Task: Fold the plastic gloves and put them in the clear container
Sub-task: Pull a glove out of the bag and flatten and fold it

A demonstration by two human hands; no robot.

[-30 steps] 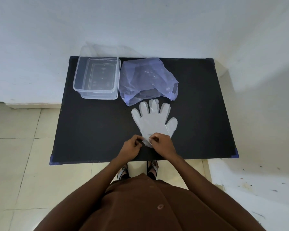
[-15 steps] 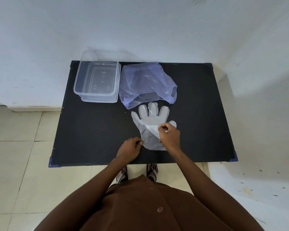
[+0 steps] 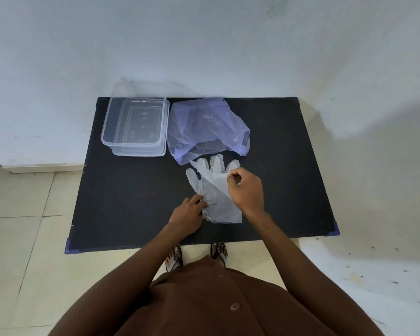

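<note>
A: Where's the thin, see-through plastic glove (image 3: 211, 190) now?

B: Flat on the black rectangular worktop (image 3: 121, 195), on the person's side of the crumpled bluish plastic bag (image 3: 204, 127), its fingertips almost touching the bag's edge. The right hand (image 3: 245, 187) is pinched shut on a lifted edge of the film, near the glove's finger end. The left hand (image 3: 188, 214) presses the cuff side down with its fingers; it looks to be pinning rather than gripping.

A: So what could spoil the fold?

B: The film looks light and slippery, I'd say. If the left hand eases off, the whole glove may drag along with the pulled edge instead of creasing. A weak pinch could let the edge slip out and spring back.

A: And the bag?

B: It lies so close that the glove's fingers might catch it. The clear rectangular plastic container (image 3: 136, 127) sits beyond the glove and left of the bag, with no glove in it that I can see.
</note>
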